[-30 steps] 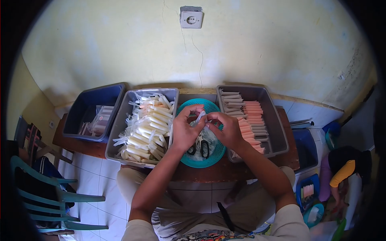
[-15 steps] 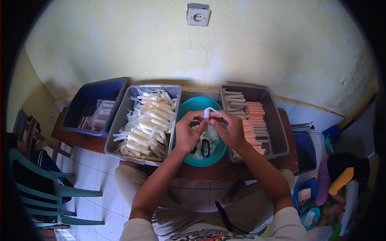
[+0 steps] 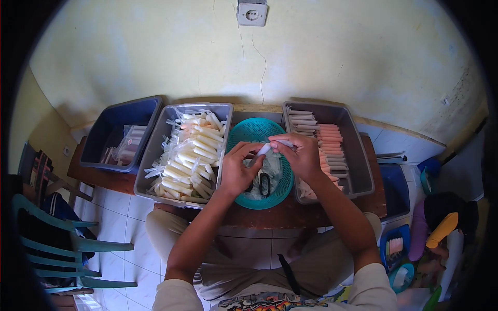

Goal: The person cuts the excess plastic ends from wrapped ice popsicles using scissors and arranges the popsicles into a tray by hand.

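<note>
Above a teal round basket [image 3: 249, 203], my left hand [image 3: 237, 171] is closed around a pale ice pop [image 3: 263, 150] in a clear plastic sleeve, its tip tilted up to the right. My right hand [image 3: 305, 159] pinches the sleeve's twisted end, with the fingers of both hands almost touching. Inside the basket lie crumpled clear plastic scraps [image 3: 272, 167] and scissors with black handles [image 3: 265, 185]; my hands partly hide these. To the left, a grey bin [image 3: 232, 111] holds heaped cream-coloured ice pops [image 3: 179, 176]. On the right, another grey bin [image 3: 365, 179] has pink and greyish ones [image 3: 329, 136] in rows.
A dark blue bin [image 3: 93, 150] with a few packed sticks stands far left on the wooden bench [image 3: 233, 219]. A green plastic chair [image 3: 78, 243] is at lower left. A person in a yellow sleeve [image 3: 442, 229] crouches at lower right beside a blue tub [image 3: 384, 249].
The ice pop has gone from upright to tilted. My right hand has drawn slightly right and its grip on the sleeve's end has changed. The view has shifted slightly.
</note>
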### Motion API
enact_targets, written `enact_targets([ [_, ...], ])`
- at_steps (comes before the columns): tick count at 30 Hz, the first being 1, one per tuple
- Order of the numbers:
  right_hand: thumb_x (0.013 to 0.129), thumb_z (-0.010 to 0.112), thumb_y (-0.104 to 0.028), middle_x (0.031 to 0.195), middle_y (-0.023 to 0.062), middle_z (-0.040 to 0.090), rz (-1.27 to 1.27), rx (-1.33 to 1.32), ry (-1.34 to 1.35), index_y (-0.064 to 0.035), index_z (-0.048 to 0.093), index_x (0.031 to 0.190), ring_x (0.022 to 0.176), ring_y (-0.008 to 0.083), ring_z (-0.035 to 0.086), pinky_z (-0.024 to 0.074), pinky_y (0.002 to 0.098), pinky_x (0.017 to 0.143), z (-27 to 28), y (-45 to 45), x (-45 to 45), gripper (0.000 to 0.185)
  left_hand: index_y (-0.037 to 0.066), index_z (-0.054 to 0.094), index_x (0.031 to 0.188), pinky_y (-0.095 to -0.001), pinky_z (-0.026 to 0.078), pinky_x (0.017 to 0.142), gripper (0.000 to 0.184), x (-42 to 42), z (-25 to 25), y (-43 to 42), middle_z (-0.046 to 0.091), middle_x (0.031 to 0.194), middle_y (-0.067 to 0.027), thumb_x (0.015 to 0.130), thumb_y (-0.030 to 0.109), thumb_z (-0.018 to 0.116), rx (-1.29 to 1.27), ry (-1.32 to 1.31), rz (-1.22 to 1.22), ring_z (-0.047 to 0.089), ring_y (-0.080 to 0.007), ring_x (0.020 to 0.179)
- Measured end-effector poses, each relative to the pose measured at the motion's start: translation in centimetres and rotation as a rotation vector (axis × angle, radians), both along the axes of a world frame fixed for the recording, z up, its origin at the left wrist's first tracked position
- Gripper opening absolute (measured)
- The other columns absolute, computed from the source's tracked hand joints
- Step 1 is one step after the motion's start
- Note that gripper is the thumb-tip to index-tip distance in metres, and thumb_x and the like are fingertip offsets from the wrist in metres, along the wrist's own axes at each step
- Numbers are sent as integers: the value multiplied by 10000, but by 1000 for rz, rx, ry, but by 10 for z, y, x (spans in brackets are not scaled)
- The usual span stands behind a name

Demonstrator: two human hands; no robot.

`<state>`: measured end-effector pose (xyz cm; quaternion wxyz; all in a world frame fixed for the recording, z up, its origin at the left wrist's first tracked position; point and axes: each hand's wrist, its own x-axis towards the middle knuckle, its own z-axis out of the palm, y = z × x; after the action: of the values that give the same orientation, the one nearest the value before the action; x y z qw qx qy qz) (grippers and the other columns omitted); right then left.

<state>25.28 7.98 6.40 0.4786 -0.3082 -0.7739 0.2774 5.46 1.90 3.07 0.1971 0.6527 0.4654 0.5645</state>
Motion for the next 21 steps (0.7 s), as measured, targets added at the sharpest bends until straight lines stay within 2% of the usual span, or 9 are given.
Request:
enact_targets([
  [2, 969, 783, -106, 934, 137, 810, 79, -232, 98, -10, 818, 1118, 814, 139, 769, 589, 280, 735, -6, 3, 2, 181, 40, 763, 1170, -341, 644, 834, 315, -5, 5, -1, 739, 1068, -102, 873, -59, 806, 25, 76, 15, 774, -219, 937],
  [5, 997, 769, -131, 929, 109, 810, 71, -315, 132, 7, 812, 1133, 803, 101, 748, 589, 258, 730, -9, 3, 5, 198, 52, 765, 1166, -362, 634, 813, 352, -11, 13, -2, 738, 1072, -116, 837, -56, 827, 60, 193, 24, 775, -271, 942],
  [10, 1012, 764, -163, 918, 80, 799, 57, -450, 203, 25, 807, 1130, 798, 102, 741, 587, 247, 724, -7, 3, 10, 225, 67, 760, 1154, -395, 614, 796, 364, -20, 10, 1, 756, 1091, -134, 816, -35, 846, 205, 304, 53, 747, -325, 930],
  [14, 1019, 759, -178, 948, 78, 794, 52, -516, 261, 38, 797, 1134, 810, 106, 736, 585, 249, 719, -6, 5, 13, 248, 68, 758, 1154, -407, 610, 807, 357, -23, 13, -2, 767, 1065, -128, 821, -27, 845, 132, 336, 15, 748, -321, 952],
  [21, 1023, 751, -173, 968, 81, 785, 54, -570, 322, 41, 786, 1147, 819, 110, 720, 572, 260, 712, -9, 9, 16, 249, 60, 757, 1155, -422, 606, 836, 354, -31, 17, 2, 776, 1064, -115, 820, -12, 850, 195, 407, 12, 739, -329, 978],
])
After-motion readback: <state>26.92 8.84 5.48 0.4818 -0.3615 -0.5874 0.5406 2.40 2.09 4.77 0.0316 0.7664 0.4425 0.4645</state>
